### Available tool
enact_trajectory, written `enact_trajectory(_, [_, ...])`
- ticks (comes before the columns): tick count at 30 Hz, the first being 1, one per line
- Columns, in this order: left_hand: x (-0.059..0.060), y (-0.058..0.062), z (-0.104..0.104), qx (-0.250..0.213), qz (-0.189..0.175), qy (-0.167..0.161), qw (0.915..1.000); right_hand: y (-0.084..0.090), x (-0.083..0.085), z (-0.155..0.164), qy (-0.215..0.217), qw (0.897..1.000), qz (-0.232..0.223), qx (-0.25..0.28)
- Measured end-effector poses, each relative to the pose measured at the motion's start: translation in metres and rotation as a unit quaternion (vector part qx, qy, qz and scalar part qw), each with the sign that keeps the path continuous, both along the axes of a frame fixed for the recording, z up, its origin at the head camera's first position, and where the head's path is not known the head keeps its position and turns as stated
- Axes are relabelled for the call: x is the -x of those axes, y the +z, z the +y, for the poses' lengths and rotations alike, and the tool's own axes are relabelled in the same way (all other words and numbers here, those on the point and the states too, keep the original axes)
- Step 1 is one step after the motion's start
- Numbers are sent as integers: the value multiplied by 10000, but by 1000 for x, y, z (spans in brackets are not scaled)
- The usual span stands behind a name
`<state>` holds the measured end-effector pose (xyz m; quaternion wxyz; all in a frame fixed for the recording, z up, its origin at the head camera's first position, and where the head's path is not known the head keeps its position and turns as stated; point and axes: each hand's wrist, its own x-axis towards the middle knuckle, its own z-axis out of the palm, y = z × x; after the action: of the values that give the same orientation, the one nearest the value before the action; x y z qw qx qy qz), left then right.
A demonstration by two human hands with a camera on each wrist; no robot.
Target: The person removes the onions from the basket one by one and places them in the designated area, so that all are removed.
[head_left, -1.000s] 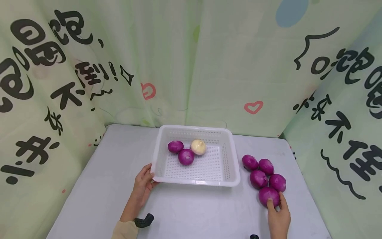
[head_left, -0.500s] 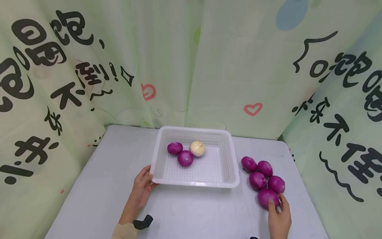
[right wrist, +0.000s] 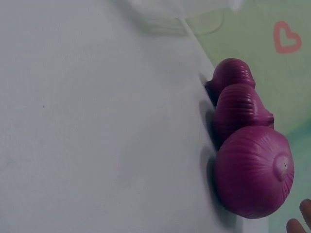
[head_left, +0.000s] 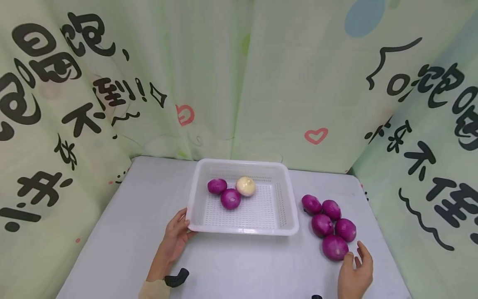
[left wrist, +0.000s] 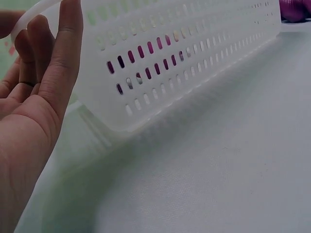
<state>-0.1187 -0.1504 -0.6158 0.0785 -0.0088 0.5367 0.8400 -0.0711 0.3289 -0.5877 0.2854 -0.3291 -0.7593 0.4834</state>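
Note:
My left hand (head_left: 175,234) grips the front left corner of a white plastic basket (head_left: 242,231), thumb at the rim and fingers against the outer wall. Inside it lie two purple onions (head_left: 230,199) and one pale, peeled-looking onion (head_left: 245,186). To the basket's right sits a cluster of several purple onions. My right hand (head_left: 356,272) is beside the largest, nearest onion (head_left: 335,248), its fingers loosely bent and holding nothing, thumb right at the onion's edge. In the right wrist view that big onion (right wrist: 252,172) fills the right side, with only fingertips (right wrist: 294,226) showing at the corner.
A white-covered table (head_left: 239,270) carries everything. Pale green curtains (head_left: 276,83) with black lettering and red hearts hang behind and at both sides. A black strap end (head_left: 177,278) sticks out by the left wrist, near a beige sleeve (head_left: 154,289).
My right hand has let go of the nearest onion and drawn slightly right, its fingers coming off the surface. The left hand keeps its hold on the basket; the onions stay put.

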Motion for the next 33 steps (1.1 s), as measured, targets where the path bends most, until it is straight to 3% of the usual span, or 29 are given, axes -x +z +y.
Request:
enact_trajectory(7, [-2, 0, -1, -93, 29, 33, 9999, 7, 6, -10, 2, 9993, 369, -76])
enact_trajectory(15, [-7, 5, -1, -236, -107, 276, 9993, 16, 14, -32, 499, 9975, 499, 74])
enact_trajectory(28, [-12, 6, -7, -820, 202, 62, 9964, 39, 30, -63, 1385, 9861, 870, -285])
enact_trajectory(33, [-14, 9, -7, -783, 75, 132, 9968, 45, 36, -72, 1606, 9822, 953, -197])
